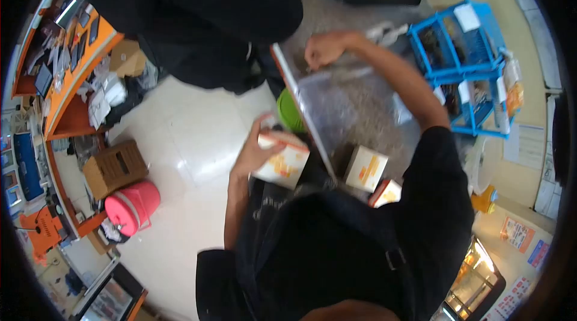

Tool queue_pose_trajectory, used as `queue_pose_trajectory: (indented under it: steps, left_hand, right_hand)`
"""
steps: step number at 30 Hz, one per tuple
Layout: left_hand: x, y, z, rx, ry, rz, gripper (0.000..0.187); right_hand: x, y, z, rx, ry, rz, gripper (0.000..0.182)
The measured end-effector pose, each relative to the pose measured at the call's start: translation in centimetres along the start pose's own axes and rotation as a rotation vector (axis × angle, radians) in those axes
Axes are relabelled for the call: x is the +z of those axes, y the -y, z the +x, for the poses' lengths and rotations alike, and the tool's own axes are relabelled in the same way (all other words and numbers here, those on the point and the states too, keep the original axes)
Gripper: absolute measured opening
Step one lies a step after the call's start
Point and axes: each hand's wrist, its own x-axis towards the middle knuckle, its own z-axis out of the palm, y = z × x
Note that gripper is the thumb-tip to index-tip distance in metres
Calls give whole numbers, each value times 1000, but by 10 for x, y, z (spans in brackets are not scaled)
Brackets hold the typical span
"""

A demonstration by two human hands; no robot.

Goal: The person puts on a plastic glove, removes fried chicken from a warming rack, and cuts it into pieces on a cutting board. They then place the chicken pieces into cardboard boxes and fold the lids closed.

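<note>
My left hand [255, 151] is wrapped round a white carton with orange print [284, 162], holding it in front of my body just off the table's edge. Over the grey table [384, 107] reaches my right arm, with my right hand [327, 49] near the far left edge. Its fingers are curled together at the top of a clear plastic bag [336, 101] lying flat; whether they grip the bag or something small is hidden. Two similar cartons, one standing [366, 169] and one partly covered by my sleeve [386, 193], are on the table's near side.
Blue wire baskets [460, 68] stand at the table's right. A person in black [198, 26] is close at the far left. Below the table edge is a green bin [290, 110]. A pink bucket [132, 207] and cardboard box [115, 169] stand on the floor.
</note>
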Motion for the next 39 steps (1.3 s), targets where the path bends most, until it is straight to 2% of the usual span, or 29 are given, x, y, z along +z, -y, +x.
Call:
queue_pose_trajectory:
  steps: [2, 3, 5, 11, 12, 15, 16, 19, 20, 23, 26, 27, 29, 30, 31, 32, 35, 39]
  left_hand:
    - [-6, -49, 4, -30, 149, -181, 93]
    - [-9, -57, 9, 74, 203, -78, 98]
    - [-11, -87, 16, 99, 348, -42, 102]
    - [23, -150, 25, 251, 607, 249, 109]
    - [30, -153, 24, 244, 633, 274, 110]
    - [56, -161, 19, 289, 706, 320, 111]
    - [65, -163, 17, 303, 728, 335, 111]
    - [90, -168, 6, 334, 797, 368, 112]
    - [97, -171, 2, 340, 822, 386, 112]
    - [111, -198, -15, 390, 977, 345, 111]
    - [126, -225, -31, 649, 1116, 293, 115]
    - [133, -229, -37, 724, 1151, 230, 115]
    - [150, -251, -56, 941, 1130, 188, 105]
    - [156, -259, -65, 1072, 1106, 179, 100]
    - [165, -263, -63, 1072, 1251, 126, 98]
    - [177, -263, -66, 1081, 1310, 37, 98]
    - [214, -270, -76, 1065, 1495, -156, 98]
    - [251, -251, -69, 946, 1805, -222, 102]
  right_hand:
    - [4, 56, -37, -70, -100, 212, 15]
    - [12, 74, -47, -128, -109, 279, 17]
    - [34, 109, -73, -224, -145, 390, 20]
    - [94, 167, -117, -230, -243, 471, 20]
    - [105, 173, -124, -265, -313, 526, 21]
    - [125, 191, -146, -156, -414, 368, 17]
    - [138, 195, -152, -157, -490, 408, 21]
    - [161, 215, -182, -46, -596, 240, 25]
    - [175, 217, -185, -113, -730, 215, 27]
    - [191, 247, -217, 12, -714, 210, 35]
    - [210, 277, -238, -12, -825, 462, 41]
    - [218, 286, -240, -85, -876, 551, 42]
    - [239, 298, -240, -231, -971, 737, 44]
    - [249, 303, -239, -264, -982, 812, 38]
    - [260, 304, -235, -295, -942, 915, 36]
    - [272, 304, -229, -327, -899, 1018, 34]
    - [290, 312, -232, -167, -765, 1230, 28]
    - [337, 302, -240, 119, -1098, 1160, 22]
